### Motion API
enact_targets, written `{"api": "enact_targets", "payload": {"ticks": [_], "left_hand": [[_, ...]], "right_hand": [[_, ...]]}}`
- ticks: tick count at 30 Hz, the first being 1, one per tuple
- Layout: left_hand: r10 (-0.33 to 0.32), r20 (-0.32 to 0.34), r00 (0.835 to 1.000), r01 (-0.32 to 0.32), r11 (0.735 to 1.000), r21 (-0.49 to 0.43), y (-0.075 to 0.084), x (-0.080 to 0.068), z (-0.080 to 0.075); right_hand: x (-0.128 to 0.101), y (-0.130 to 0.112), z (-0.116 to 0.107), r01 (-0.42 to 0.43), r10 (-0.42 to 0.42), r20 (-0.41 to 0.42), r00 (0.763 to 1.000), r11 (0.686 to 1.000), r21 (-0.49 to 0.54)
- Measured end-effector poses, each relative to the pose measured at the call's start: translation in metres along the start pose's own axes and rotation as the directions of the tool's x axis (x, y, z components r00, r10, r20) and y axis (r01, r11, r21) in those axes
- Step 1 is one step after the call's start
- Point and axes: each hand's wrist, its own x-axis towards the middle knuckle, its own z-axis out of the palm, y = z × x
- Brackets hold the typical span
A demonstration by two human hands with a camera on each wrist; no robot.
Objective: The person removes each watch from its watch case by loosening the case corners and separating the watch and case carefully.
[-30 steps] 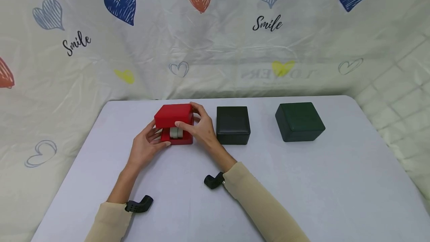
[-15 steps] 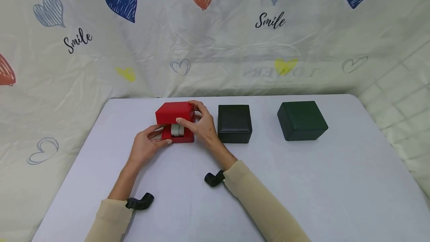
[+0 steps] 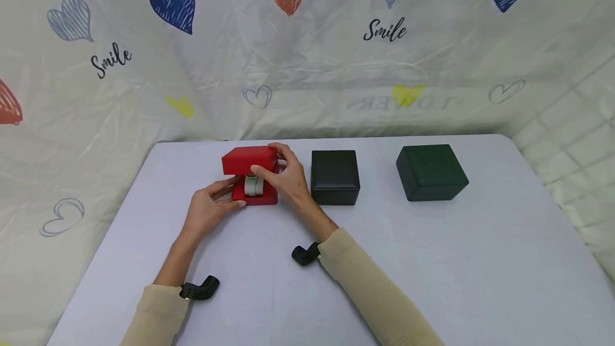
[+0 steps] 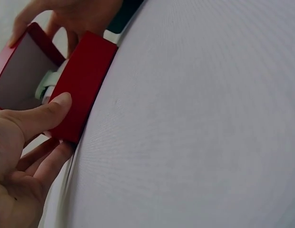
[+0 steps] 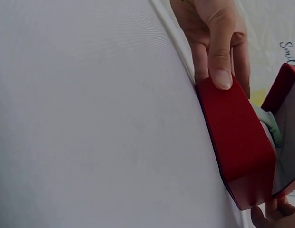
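A red watch box (image 3: pixel 269 195) stands on the table at the left, its hinged lid (image 3: pixel 247 160) partly raised. Inside sits a pale green strap (image 3: pixel 253 186), looped like a watch band; a dial cannot be made out. The left hand (image 3: pixel 204 212) grips the base from the left, its thumb pressed on the front wall, as the left wrist view shows. With thumb at the front edge and fingers behind, the right hand (image 3: pixel 290 183) holds the lid by its right side. In the right wrist view, the light lining (image 5: pixel 290 128) of the lid shows.
To the right of the red one stands a closed black box (image 3: pixel 334 175). Farther right is a closed dark green box (image 3: pixel 432 172), turned at an angle. All rest on a white-covered table (image 3: pixel 456 271), with a heart-printed sheet (image 3: pixel 312 57) hanging behind its back edge.
The red lid has tipped up a little further under the right hand, and more of the pale green strap shows. The left hand's fingers have shifted slightly along the box's left side.
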Motion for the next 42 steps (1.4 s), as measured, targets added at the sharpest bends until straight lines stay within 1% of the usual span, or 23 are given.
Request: {"api": "enact_targets", "payload": {"ticks": [3,7,11,19,24,29,34,37,42], "left_hand": [[-0.011,0.000,1.000,0.011,1.000,-0.004,-0.001,-0.001,-0.001],[-0.038,-0.005,0.999,0.038,0.999,0.017,-0.001,-0.002,-0.003],[-0.032,-0.003,0.999,0.032,0.999,0.019,0.000,-0.002,-0.003],[-0.030,-0.004,1.000,0.030,0.999,0.012,0.001,0.002,-0.001],[-0.027,-0.007,1.000,0.027,1.000,0.004,0.002,0.003,0.000],[-0.018,-0.006,1.000,0.018,1.000,0.001,0.003,0.004,0.001],[-0.019,-0.005,1.000,0.019,1.000,-0.006,0.002,0.005,0.001],[-0.025,-0.002,1.000,0.025,1.000,-0.011,0.001,0.004,0.000],[-0.029,0.001,1.000,0.030,0.999,-0.014,0.001,0.003,0.000]], "right_hand": [[0.001,-0.002,0.000,-0.015,0.015,0.008,1.000,1.000,-0.018],[0.001,-0.004,0.001,-0.026,0.027,0.027,0.999,0.999,-0.043],[0.002,-0.006,0.001,-0.045,0.046,0.018,0.999,0.999,-0.030],[0.006,-0.012,-0.002,-0.119,0.119,0.018,0.993,0.993,-0.024],[0.007,-0.014,-0.004,-0.140,0.140,0.018,0.990,0.990,-0.021],[0.008,-0.014,-0.004,-0.135,0.135,0.010,0.991,0.990,-0.030],[0.009,-0.014,-0.002,-0.103,0.104,0.003,0.995,0.993,-0.056],[0.009,-0.013,-0.001,-0.101,0.101,-0.001,0.995,0.993,-0.065],[0.008,-0.013,0.000,-0.113,0.113,-0.002,0.994,0.992,-0.053]]}}
